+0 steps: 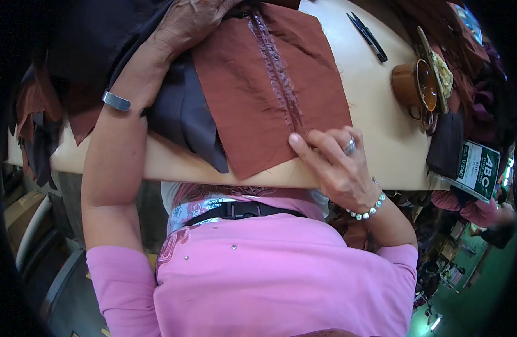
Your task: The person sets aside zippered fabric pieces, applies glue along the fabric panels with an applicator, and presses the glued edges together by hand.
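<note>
Rust-brown cloth (241, 112) under loosely curled right fingers (325, 145)

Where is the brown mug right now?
In the head view, the brown mug is on the table, right of the rust-colored cloth, near the black tool.

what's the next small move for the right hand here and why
Probably a light press along the pale, frayed-looking strip to smooth it: the right hand is already at its near end, where the brown cloth looks puckered, and the left hand is by the cloth's far left corner.
</note>
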Tool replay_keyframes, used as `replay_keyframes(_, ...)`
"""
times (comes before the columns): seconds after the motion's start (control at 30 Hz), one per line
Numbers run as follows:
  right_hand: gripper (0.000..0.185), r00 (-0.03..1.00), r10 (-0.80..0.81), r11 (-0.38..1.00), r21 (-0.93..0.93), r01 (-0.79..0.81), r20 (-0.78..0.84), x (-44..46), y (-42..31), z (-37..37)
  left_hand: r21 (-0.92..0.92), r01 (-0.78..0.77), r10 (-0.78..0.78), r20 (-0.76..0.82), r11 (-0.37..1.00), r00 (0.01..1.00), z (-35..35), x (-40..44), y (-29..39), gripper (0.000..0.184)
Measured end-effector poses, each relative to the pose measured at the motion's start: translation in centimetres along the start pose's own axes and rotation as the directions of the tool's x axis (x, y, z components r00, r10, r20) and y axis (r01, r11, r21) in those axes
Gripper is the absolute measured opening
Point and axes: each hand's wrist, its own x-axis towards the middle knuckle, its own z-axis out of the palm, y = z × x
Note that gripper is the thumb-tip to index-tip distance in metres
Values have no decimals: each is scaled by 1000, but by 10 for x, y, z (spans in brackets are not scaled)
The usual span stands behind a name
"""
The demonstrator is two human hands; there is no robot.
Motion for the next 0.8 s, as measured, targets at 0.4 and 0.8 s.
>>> replay_keyframes(0.4, 33, 845, 483, 812, -243, -530, -229, -21, 90, -89, 24, 52, -53, 19, 998, 998, 1, 3, 3, 8)
replay_keyframes(0.8, 50, 775, 631, 669, -488, -561, -26, -51, 153, -85, 17, 55, -56, 64, 998, 996, -6, 7, 10, 8)
